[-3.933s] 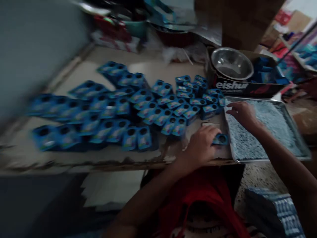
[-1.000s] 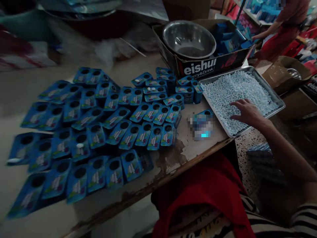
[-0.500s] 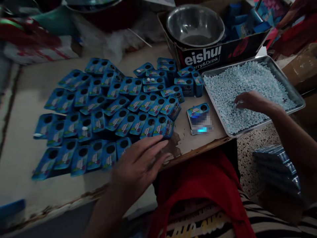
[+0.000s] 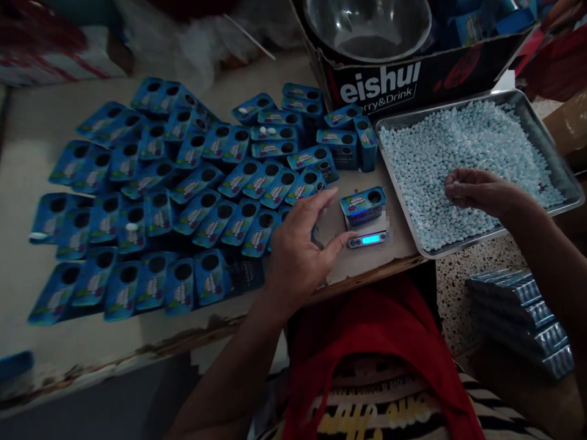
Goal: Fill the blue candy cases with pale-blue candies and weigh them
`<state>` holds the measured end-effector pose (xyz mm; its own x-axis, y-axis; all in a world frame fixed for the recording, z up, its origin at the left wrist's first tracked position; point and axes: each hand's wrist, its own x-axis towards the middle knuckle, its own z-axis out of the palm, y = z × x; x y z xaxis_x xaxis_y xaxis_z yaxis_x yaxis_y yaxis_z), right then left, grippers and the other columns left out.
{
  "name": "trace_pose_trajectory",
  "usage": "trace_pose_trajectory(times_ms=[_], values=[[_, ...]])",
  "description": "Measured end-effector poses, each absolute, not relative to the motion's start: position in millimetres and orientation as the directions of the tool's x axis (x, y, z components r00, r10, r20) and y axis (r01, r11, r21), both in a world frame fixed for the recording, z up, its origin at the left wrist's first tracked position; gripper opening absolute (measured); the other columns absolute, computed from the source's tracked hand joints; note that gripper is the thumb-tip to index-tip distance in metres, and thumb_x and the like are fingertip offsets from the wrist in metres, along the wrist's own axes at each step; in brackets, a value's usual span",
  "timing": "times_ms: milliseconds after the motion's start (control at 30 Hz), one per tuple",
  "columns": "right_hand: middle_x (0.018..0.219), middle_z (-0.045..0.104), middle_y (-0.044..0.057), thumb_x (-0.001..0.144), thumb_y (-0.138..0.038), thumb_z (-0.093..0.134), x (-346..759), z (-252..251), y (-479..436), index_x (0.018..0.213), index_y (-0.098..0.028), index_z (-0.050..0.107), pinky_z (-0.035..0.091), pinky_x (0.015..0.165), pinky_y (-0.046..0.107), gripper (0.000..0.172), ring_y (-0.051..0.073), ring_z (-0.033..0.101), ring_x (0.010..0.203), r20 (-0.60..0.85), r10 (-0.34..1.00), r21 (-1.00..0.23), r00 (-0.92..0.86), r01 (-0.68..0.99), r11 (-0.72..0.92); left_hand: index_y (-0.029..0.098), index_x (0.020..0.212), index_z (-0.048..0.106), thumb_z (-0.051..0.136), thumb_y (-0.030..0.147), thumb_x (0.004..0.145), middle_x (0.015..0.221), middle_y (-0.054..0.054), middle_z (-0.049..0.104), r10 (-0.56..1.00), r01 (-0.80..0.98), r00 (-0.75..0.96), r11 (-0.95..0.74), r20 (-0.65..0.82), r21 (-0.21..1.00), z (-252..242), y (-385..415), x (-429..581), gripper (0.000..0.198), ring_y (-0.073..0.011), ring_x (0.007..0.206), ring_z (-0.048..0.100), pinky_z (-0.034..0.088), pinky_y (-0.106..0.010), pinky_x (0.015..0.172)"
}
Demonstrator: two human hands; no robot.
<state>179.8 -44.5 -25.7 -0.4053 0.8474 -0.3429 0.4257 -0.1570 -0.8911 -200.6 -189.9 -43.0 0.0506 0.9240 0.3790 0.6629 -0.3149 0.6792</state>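
A small digital scale (image 4: pixel 360 237) with a lit display sits near the table's front edge, and a blue candy box (image 4: pixel 364 204) with a round hole in its top stands on it. My left hand (image 4: pixel 305 241) is open just left of the scale, thumb stretched toward the scale's front corner and fingers spread. Over the metal tray (image 4: pixel 418 235) of pale blue and white candies (image 4: pixel 486 153), my right hand (image 4: pixel 474 190) has its fingertips pinched together. A pale candy appears between the fingertips.
Many blue boxes (image 4: pixel 160 168) stand in rows across the table (image 4: pixel 27 140), a few with loose candies on top. Behind the tray is a black carton (image 4: pixel 380 85) holding a steel bowl (image 4: pixel 367 36). Packed blue bundles (image 4: pixel 523 311) lie lower right. Another person's hand (image 4: pixel 562 12) shows at upper right.
My left hand has moved right, from the front row of boxes to beside the scale. My right hand has lifted slightly from the candies, fingertips pinched. The view has shifted somewhat.
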Motion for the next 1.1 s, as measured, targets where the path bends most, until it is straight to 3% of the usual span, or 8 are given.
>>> trace_pose_trajectory(times_ms=[100,233,400,533,667,833,1100], values=[[0.062,0.056,-0.004,0.085,-0.062,0.091,167.6,-23.5,-48.2,0.085,-0.023,0.069,0.030,0.049,0.027,0.045,0.009,0.042,0.053,-0.300,0.863,-0.858,-0.406,0.511,-0.058,0.027,0.155,0.059,0.085,0.034,0.097,0.148,-0.011,0.072,0.932,0.658,0.064,-0.309,0.358,0.687,-47.0,-181.2,-194.5,0.064,-0.0317,0.139,0.072,0.064,-0.051,0.119],[0.063,0.055,-0.005,0.094,-0.054,0.083,127.1,5.0,-51.8,0.090,-0.023,0.072,0.033,0.054,0.028,0.034,0.010,0.043,0.056,-0.236,0.840,-0.812,-0.488,0.574,0.105,0.028,0.154,0.062,0.083,0.034,0.098,0.146,-0.011,0.073,0.934,0.654,0.079,-0.313,0.349,0.688,-48.2,-177.3,-194.4,0.060,-0.0317,0.137,0.072,0.063,-0.050,0.119],[0.072,0.064,-0.005,0.100,-0.037,0.076,56.8,50.4,-45.3,0.095,-0.022,0.076,0.039,0.067,0.027,0.016,0.010,0.052,0.068,-0.218,0.553,-0.759,-0.804,0.496,0.422,0.028,0.150,0.065,0.079,0.039,0.102,0.145,-0.009,0.073,0.914,0.643,0.074,-0.350,0.399,0.681,-52.1,-182.5,-206.7,0.051,-0.0300,0.134,0.074,0.064,-0.049,0.118],[0.075,0.068,-0.005,0.098,-0.025,0.077,21.7,58.0,-37.0,0.089,-0.022,0.079,0.039,0.070,0.026,0.010,0.010,0.055,0.071,-0.265,0.440,-0.643,-0.858,0.498,0.582,0.032,0.146,0.067,0.078,0.044,0.103,0.144,-0.007,0.074,0.909,0.635,0.067,-0.357,0.412,0.685,-50.3,-188.6,-217.5,0.046,-0.0304,0.134,0.074,0.066,-0.049,0.115],[0.077,0.069,-0.004,0.092,-0.018,0.083,13.0,56.4,-37.4,0.093,-0.024,0.082,0.038,0.071,0.026,0.006,0.012,0.060,0.074,-0.297,0.505,-0.495,-0.811,0.583,0.644,0.033,0.147,0.066,0.078,0.045,0.103,0.147,-0.007,0.073,0.909,0.636,0.074,-0.361,0.411,0.682,-46.2,-193.0,-226.4,0.047,-0.0314,0.135,0.073,0.067,-0.051,0.114],[0.079,0.070,-0.004,0.086,-0.015,0.086,10.8,58.0,-43.7,0.103,-0.025,0.084,0.037,0.073,0.027,0.020,0.013,0.061,0.077,-0.249,0.610,-0.368,-0.752,0.656,0.659,0.035,0.153,0.063,0.079,0.045,0.102,0.156,-0.008,0.067,0.918,0.614,0.078,-0.352,0.389,0.707,-46.0,-194.9,-233.4,0.054,-0.0327,0.140,0.071,0.066,-0.052,0.117],[0.084,0.074,0.001,0.091,-0.018,0.078,4.5,55.6,-48.9,0.091,-0.021,0.086,0.046,0.080,0.030,0.008,0.018,0.069,0.085,-0.182,0.663,-0.407,-0.726,0.669,0.622,0.035,0.150,0.067,0.079,0.047,0.103,0.156,-0.008,0.067,0.907,0.627,0.044,-0.351,0.419,0.695,-39.6,-199.8,-237.4,0.050,-0.0355,0.137,0.075,0.069,-0.057,0.116]])
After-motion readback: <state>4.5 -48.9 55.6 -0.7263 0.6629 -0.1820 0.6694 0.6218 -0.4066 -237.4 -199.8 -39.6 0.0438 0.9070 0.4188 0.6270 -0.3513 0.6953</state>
